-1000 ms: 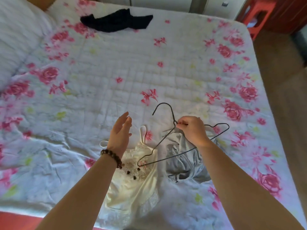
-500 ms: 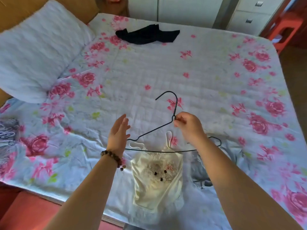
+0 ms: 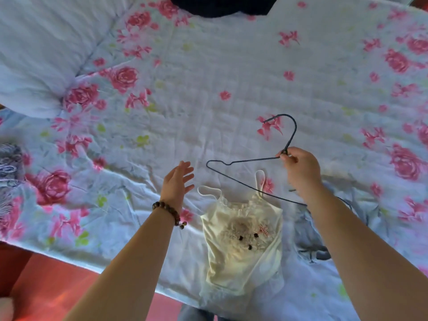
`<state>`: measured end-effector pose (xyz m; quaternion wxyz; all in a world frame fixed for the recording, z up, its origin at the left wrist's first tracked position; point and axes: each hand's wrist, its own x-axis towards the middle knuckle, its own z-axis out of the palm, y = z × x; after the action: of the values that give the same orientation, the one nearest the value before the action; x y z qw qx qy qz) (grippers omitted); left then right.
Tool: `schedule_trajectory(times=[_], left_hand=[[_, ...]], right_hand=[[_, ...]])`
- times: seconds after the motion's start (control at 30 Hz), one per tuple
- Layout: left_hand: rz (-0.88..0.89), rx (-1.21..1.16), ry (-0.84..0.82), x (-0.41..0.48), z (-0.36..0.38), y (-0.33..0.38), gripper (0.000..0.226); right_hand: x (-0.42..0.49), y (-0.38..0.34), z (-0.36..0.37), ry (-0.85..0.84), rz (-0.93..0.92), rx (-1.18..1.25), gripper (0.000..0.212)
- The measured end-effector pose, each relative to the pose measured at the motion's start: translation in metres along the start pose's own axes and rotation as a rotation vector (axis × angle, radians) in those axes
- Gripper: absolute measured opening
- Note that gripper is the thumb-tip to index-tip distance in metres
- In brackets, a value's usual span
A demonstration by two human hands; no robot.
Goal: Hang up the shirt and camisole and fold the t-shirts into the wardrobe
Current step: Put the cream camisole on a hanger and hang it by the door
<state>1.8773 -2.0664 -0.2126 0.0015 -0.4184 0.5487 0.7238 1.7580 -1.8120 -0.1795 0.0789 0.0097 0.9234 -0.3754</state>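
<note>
far left, a puffy white pillow on the quilted, rose-printed bedspread. my left hand hovers over the quilt holding nothing, fingers straight and loosely fanned, wooden bead bracelet at the wrist. just right of it lies the cream camisole – thin loop straps, lacy neckline, a fuzzy bear on the chest – flat near the bed's edge. above it the thin dark wire hanger, its lower bar crossing one strap. my right hand pinches its twisted neck, hook pointing away. a crumpled grey t-shirt shows beside that forearm – a dark garment lies at the far edge.
</note>
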Motion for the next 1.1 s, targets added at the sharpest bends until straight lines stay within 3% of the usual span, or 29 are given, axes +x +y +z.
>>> schedule_trajectory(times=[0.13,0.23,0.37,0.5,0.67,0.77,0.9,1.1], left_hand=[[-0.094,0.088,0.031,0.051,0.004,-0.048,0.031],[-0.058,0.299,0.050,0.087,0.001,-0.079,0.024],[-0.027,0.610,0.075,0.123,0.001,-0.110,0.042],[0.088,0.915,0.050,0.144,0.009,-0.135,0.016],[0.117,1.113,0.083,0.158,0.012,-0.153,0.012],[0.164,1.101,0.106,0.156,0.012,-0.150,0.014],[0.252,0.951,0.121,0.141,0.010,-0.127,0.001],[0.295,0.654,0.080,0.095,0.025,-0.073,0.004]], right_hand=[[0.035,0.034,0.033,0.007,0.019,0.005,0.013],[0.052,0.056,0.058,0.001,-0.009,0.013,0.014],[0.070,0.079,0.084,0.006,-0.033,-0.053,0.017],[0.076,0.090,0.102,0.004,-0.048,-0.058,0.016],[0.073,0.094,0.115,-0.007,-0.063,-0.012,0.014],[0.072,0.093,0.115,-0.018,-0.060,0.008,0.014],[0.067,0.087,0.100,0.001,-0.033,0.013,0.015],[0.049,0.065,0.057,0.068,-0.011,0.111,0.014]])
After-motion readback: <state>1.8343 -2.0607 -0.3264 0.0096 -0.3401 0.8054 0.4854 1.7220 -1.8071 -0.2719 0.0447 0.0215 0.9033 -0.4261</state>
